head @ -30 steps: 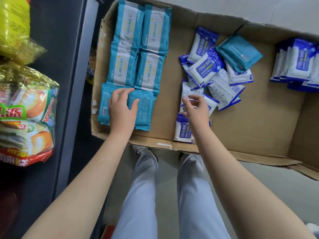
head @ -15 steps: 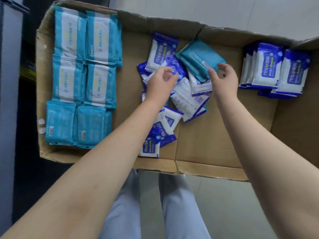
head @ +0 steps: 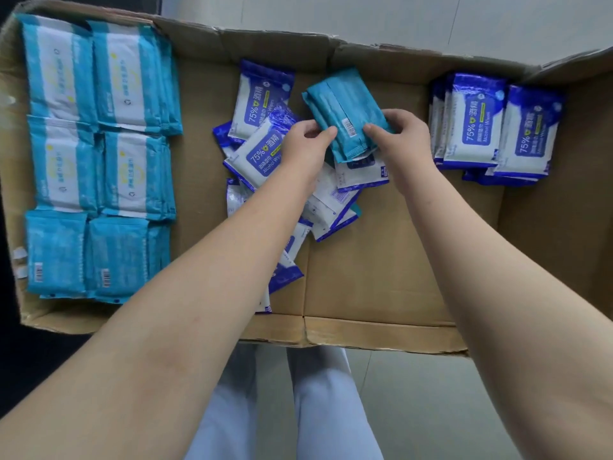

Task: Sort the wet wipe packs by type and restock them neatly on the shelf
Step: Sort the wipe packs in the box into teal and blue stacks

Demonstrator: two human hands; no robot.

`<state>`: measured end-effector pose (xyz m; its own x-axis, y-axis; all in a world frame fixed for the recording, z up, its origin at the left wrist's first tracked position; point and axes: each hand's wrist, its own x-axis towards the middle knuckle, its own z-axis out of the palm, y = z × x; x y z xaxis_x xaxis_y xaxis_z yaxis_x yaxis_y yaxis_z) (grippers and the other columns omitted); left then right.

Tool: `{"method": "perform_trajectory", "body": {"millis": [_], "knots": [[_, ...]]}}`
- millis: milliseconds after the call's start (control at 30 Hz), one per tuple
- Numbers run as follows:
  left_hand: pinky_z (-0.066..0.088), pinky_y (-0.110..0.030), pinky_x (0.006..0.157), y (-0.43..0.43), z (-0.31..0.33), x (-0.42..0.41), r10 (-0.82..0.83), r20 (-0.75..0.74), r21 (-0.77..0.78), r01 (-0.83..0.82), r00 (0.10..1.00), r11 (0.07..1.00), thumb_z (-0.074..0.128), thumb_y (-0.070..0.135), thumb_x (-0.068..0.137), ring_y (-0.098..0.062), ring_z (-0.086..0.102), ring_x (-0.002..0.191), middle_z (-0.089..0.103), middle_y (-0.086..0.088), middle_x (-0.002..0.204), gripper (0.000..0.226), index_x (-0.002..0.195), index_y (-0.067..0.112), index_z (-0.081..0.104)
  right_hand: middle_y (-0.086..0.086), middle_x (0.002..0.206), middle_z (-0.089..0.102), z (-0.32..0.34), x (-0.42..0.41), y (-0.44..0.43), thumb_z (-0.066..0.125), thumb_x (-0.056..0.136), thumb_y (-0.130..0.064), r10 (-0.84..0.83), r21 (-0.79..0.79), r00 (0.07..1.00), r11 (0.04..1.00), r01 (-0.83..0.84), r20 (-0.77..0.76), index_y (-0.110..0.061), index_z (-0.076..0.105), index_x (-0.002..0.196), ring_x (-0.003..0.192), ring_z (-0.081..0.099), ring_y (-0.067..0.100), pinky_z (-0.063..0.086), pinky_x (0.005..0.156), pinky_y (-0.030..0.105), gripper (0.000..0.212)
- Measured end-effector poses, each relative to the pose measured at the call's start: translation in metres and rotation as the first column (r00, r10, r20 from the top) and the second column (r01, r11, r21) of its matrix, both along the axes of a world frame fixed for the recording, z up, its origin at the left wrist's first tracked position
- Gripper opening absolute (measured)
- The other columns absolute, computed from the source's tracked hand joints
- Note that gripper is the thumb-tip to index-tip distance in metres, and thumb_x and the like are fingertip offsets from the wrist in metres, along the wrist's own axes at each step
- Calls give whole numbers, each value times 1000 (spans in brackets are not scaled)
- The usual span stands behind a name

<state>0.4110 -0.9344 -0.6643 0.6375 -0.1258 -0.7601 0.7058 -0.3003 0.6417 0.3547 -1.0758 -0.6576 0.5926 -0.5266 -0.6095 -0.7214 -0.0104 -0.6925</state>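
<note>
Head view: left hand [head: 305, 144] and right hand [head: 401, 141] both pinch teal pack [head: 341, 107] at its near end, over loose blue packs [head: 262, 154], cardboard box [head: 381, 336] middle.

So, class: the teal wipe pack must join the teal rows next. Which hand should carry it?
Left, probably. The left hand grips the teal plastic wipe pack on the side nearer the teal rows; the right hand, also gripping, would reach across the left arm.

1 head-worn wide-angle view, facing steeply down and forward, close above a cardboard box [head: 381, 277]
</note>
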Motion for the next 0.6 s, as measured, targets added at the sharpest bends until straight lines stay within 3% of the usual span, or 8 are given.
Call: {"method": "perform_trajectory", "body": {"millis": [167, 300, 367, 433, 533, 600], "knots": [[55, -41, 96, 22, 24, -7, 86, -72, -202, -99, 994, 974, 62, 13, 95, -20, 66, 109, 67, -8, 120, 29, 123, 11, 55, 2, 109, 70, 26, -19, 25, 70, 91, -17, -127, 174, 991, 978, 118, 42, -7, 63, 119, 91, 69, 10, 54, 68, 17, 30], [57, -39, 90, 75, 58, -16, 181, -81, -281, -197, 980, 939, 57, 8, 97, -24, 67, 108, 66, -10, 117, 22, 118, 13, 54, 4, 93, 73, 51, -38, 68, 67, 90, -2, -314, 394, 940, 887, 240, 133, -7, 56, 103, 80, 71, 14, 56, 72, 26, 17], [58, -39, 87, 121, 73, -20, 221, -45, -255, -225, 974, 940, 55, 7, 98, -24, 67, 106, 67, -9, 115, 21, 118, 13, 53, 5, 92, 75, 65, -44, 99, 63, 91, 4, -411, 564, 903, 778, 276, 124, -10, 51, 102, 82, 73, 19, 58, 71, 29, 21], [56, -40, 91, 177, 82, -19, 253, 15, -195, -245, 967, 950, 54, 7, 99, -22, 67, 108, 68, -9, 117, 21, 119, 14, 54, 6, 101, 75, 75, -47, 134, 62, 90, 5, -419, 652, 903, 711, 263, 93, -11, 49, 112, 89, 73, 20, 59, 73, 29, 31], [49, -48, 103, 258, 93, -9, 287, 113, -66, -281, 951, 958, 55, 11, 99, -22, 64, 115, 68, -9, 122, 23, 121, 17, 56, 7, 105, 72, 81, -43, 191, 61, 89, 8, -350, 671, 934, 710, 216, 68, -12, 50, 121, 90, 72, 17, 58, 74, 25, 39], [52, -43, 99, 299, 100, 1, 297, 178, 2, -302, 938, 953, 54, 11, 99, -16, 67, 109, 71, -3, 115, 23, 120, 21, 55, 5, 101, 72, 78, -35, 228, 61, 89, 9, -279, 642, 959, 745, 179, 57, -12, 51, 118, 88, 72, 16, 57, 72, 25, 37]]}}
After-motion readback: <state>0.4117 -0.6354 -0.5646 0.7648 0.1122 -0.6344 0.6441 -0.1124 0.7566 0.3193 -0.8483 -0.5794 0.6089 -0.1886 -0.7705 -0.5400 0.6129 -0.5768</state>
